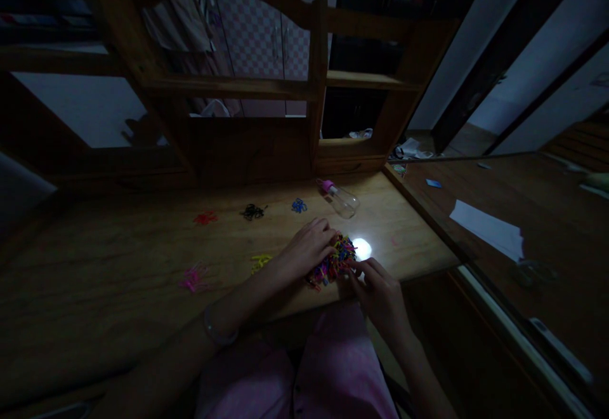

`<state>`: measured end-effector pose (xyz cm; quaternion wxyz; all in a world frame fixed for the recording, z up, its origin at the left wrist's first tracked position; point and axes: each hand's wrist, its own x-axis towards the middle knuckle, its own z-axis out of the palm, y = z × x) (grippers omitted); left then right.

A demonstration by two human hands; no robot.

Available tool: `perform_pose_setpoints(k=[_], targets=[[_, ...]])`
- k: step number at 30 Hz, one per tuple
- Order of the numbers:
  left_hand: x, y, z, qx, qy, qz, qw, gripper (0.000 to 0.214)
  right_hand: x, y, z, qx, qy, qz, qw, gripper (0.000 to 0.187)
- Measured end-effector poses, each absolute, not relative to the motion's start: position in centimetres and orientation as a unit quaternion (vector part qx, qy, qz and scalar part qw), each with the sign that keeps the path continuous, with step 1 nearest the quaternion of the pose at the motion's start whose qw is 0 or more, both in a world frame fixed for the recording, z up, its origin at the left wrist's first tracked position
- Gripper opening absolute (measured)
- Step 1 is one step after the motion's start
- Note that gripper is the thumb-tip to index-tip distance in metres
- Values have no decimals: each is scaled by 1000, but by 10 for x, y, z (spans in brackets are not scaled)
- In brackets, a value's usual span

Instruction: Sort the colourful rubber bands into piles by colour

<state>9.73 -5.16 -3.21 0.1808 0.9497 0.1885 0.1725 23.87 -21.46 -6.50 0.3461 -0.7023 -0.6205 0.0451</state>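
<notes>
A mixed heap of small coloured rubber bands (340, 255) lies near the desk's front edge, between my two hands. My left hand (311, 246) reaches in from the left, its fingers apart and resting on the heap's left side. At the right edge of the heap, my right hand (382, 292) has thumb and forefinger closed together on what looks like a rubber band. Sorted by colour, smaller piles lie to the left: yellow bands (260, 261) partly behind my left forearm, pink bands (193, 277), red bands (205, 218), black bands (254, 211) and blue bands (299, 205).
A clear bottle with a pink cap (343, 202) lies on its side behind the heap. A bright light spot falls on the wooden desk (118, 266). Wooden shelving (247, 89) rises at the back. White paper (488, 227) lies on the brown surface to the right.
</notes>
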Motion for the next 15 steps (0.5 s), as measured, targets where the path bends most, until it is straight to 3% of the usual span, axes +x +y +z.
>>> perform_pose_setpoints(k=[9,15], targets=[[95,-49,-32,926,180,208,261,10,240,-215,-59,-704,-614,34,355,16],[92,-37,-32,790,243,255,502,17,239,-212,-60,-700,-613,46,362,16]])
